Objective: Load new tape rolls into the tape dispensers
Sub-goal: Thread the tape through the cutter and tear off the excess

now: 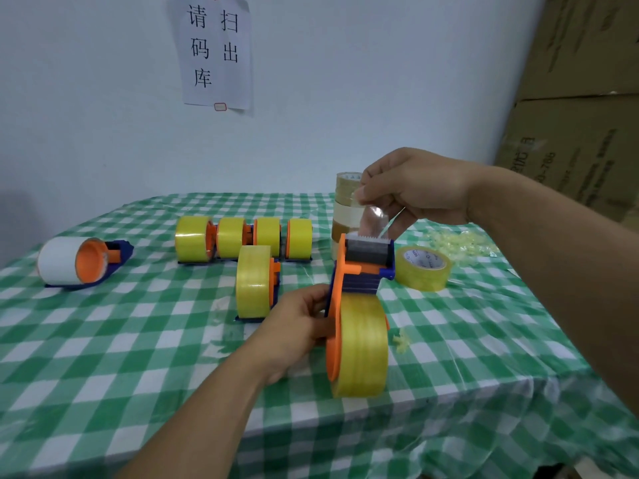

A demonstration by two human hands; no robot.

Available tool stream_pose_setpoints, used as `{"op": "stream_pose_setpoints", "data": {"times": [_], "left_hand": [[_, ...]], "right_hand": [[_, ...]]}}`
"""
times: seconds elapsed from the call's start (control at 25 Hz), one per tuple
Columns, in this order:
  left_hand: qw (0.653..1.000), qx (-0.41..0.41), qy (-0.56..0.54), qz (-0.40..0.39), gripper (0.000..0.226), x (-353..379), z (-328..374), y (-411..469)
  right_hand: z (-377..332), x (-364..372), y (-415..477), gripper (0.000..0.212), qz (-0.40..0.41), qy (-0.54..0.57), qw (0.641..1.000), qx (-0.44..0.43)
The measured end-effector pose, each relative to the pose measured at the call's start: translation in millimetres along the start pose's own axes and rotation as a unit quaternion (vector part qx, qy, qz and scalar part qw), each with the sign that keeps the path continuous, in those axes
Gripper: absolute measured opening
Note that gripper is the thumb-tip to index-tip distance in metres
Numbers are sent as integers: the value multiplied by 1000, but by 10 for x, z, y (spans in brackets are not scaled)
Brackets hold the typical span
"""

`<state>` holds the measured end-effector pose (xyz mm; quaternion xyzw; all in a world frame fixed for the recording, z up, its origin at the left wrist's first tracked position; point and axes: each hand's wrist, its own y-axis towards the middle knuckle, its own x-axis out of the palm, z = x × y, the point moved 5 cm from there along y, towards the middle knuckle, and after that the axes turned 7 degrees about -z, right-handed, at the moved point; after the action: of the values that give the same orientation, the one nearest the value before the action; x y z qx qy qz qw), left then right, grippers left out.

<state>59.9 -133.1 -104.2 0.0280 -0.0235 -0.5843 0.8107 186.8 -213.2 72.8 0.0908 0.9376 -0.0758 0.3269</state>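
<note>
Left-hand grip (294,330) around dispenser (359,274), right-hand grip (415,191) on tape end (373,219), apparently just above serrated edge (368,239).

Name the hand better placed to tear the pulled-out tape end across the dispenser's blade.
Right, I'd judge. The right hand pinches the clear tape end in its fingers just above the serrated blade, while the left hand grips the dispenser beside its yellow roll, steadying it.

Tablecloth: the checked cloth table cover (103,340) was green and white.
Near dispenser: the plastic tape dispenser (359,271) was orange and blue; its wide tape roll (363,344) was translucent yellow.
Left dispenser: the lying roll (58,261) was white on an orange hub (90,262).
</note>
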Motion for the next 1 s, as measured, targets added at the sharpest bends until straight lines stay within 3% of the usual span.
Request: {"op": "stream_pose_setpoints", "data": {"times": [0.32,0.4,0.56,0.8,1.0], "left_hand": [[999,31,-6,9,41,-4,22,49],[999,34,-9,7,40,-4,18,41],[998,51,-17,23,38,14,-42,-1],[998,42,-23,51,41,-1,-122,13],[997,35,-32,58,38,0,-133,16]], "right_hand": [[137,170,81,24,57,29,998,23],[197,216,104,27,56,77,995,35],[375,398,164,7,64,153,985,54],[655,617,274,18,69,332,939,51],[759,678,339,17,58,381,921,62]]}}
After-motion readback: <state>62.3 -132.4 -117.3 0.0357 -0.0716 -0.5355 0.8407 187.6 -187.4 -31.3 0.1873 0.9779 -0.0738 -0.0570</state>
